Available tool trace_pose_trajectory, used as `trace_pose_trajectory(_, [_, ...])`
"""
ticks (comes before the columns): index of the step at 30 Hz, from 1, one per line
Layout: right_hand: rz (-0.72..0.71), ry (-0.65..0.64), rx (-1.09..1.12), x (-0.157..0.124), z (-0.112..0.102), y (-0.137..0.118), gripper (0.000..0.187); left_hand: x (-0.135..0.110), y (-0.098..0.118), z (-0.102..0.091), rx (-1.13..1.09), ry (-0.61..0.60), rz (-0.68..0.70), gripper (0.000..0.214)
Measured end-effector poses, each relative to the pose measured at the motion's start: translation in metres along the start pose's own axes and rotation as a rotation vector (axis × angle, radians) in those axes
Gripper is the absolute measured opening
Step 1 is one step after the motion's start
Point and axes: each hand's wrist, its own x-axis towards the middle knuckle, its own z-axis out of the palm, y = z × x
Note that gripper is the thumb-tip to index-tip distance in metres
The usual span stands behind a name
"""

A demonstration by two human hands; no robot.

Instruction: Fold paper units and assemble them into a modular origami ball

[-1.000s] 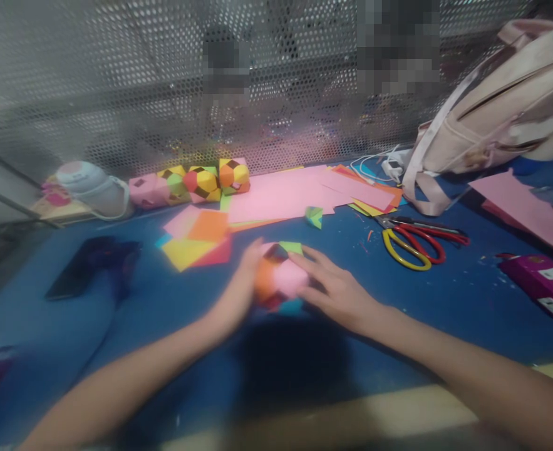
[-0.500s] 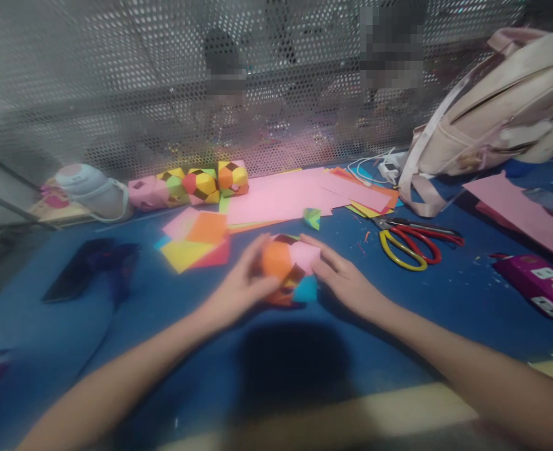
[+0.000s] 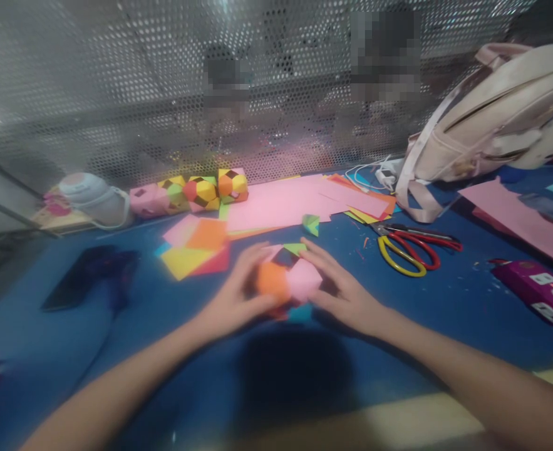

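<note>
Between my two hands is a folded paper ball (image 3: 303, 280) with orange, pink, green and blue faces and dark gaps between them. My left hand (image 3: 242, 289) grips its left side, thumb across the front. From the right, my right hand (image 3: 344, 285) closes round it, fingers on the top edge and thumb low on the side. The ball's underside and back are hidden. Just beyond it on the blue table lies a small green folded paper piece (image 3: 310, 224). Square paper sheets (image 3: 196, 247) in several colours are fanned out left of my left hand.
Several finished paper balls (image 3: 203, 193) line the back beside a white bottle (image 3: 93, 199). Pink sheets (image 3: 276, 203) lie behind my hands. Scissors (image 3: 403, 254), a purple pouch (image 3: 537, 289) and a backpack (image 3: 492, 119) are at right; a phone (image 3: 74, 279) at left.
The paper ball has been tilted in my hands: its pink face is now lower and more frontal, and a green face shows on top. Both hands still hold it.
</note>
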Motion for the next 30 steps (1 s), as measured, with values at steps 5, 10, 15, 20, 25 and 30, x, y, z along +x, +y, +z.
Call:
trace_pose_trajectory(5, [-0.061,-0.02,-0.035,-0.001,-0.002,0.002,0.061,-0.002,-0.003,-0.003,0.041,-0.058,0.028,0.063])
trace_pose_trajectory(10, [-0.026,-0.03,-0.06,-0.001,-0.001,0.003,0.06,0.0,0.001,-0.003,0.074,-0.049,-0.009,0.059])
trace_pose_trajectory(15, [0.093,0.001,-0.001,0.001,0.004,0.003,0.055,0.004,0.005,-0.001,0.122,-0.002,-0.108,0.053])
trace_pose_trajectory(20, [0.145,-0.012,0.067,0.001,0.006,-0.004,0.058,0.006,0.006,0.002,0.084,0.093,-0.224,0.048])
trace_pose_trajectory(25, [0.196,-0.034,0.203,-0.001,0.008,-0.01,0.09,0.01,0.007,0.006,-0.233,0.147,-0.411,0.052])
trace_pose_trajectory(30, [0.114,-0.033,-0.056,-0.002,0.01,-0.009,0.09,0.014,0.012,0.012,-0.257,0.171,-0.433,0.045])
